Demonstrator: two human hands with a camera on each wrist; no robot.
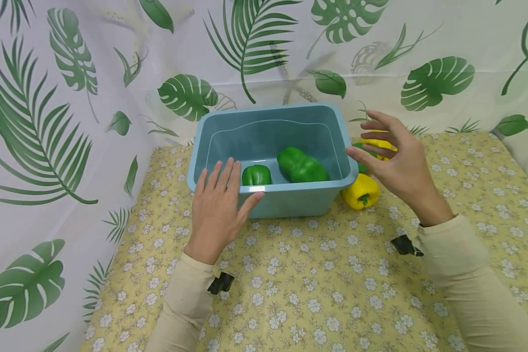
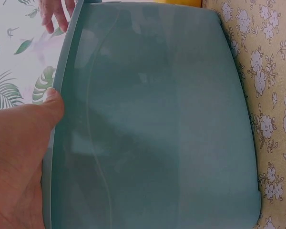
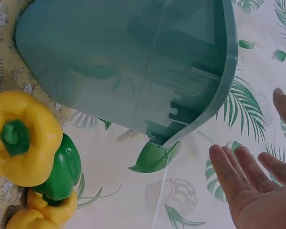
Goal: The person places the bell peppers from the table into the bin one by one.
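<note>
A blue-green plastic bin [image 1: 290, 201] holds a small green bell pepper [image 1: 256, 175] and a longer green pepper shape [image 1: 302, 166]. My left hand [image 1: 217, 208] rests at the bin's near left rim, fingers straight and thumb along the edge; the left wrist view shows the thumb [image 2: 52, 102] on the rim. Off the right end of the bin, my right hand [image 1: 398, 161] hovers with spread, slightly bent fingers and nothing in them. Below it lie a yellow bell pepper [image 1: 362, 191], a green pepper [image 3: 64, 169] and another yellow pepper [image 3: 43, 212], partly hidden by the hand in the head view.
A yellow flowered cloth [image 1: 290, 288] covers the table. White sheeting with green leaf prints [image 1: 264, 88] hangs behind the bin and along the sides. Black clips sit at both wrists, over beige sleeves [image 1: 457, 249].
</note>
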